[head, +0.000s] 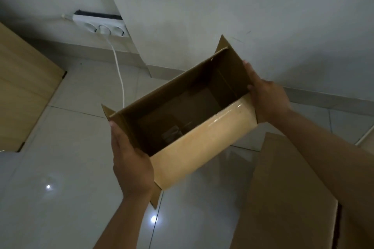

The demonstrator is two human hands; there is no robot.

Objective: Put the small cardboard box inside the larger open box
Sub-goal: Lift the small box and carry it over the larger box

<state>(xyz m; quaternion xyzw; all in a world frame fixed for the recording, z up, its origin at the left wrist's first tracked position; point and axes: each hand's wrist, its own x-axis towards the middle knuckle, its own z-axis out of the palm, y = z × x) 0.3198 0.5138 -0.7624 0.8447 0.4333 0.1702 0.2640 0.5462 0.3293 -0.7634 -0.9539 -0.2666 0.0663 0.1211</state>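
**Carrying the small box toward the bigger one**

Holding the small cardboard box [204, 141] up off the tiled floor [60, 168], I had one hand on each short end. My left hand [132, 164] lay flat against the near-left end, its fingers [116, 133] stretched up along the cardboard and kept close together. My right hand [267, 99] pressed on the far-right end, its fingers [248, 68] extended along the top edge. Neither hand was curled around anything; the box was simply squeezed between the two palms. It was tilted, open side toward me, flaps splayed out, and I could see a scrap of something pale on its bottom, too dim to identify.

The larger open box [287, 198] sat low to my right, near the held box, only part of its brown cardboard showing; its opening I could not make out clearly.

To do this step well, I judged I should keep an even inward squeeze, level the box, swing it right until it hung over the opening, and lower it straight so the flaps would not snag the rim.
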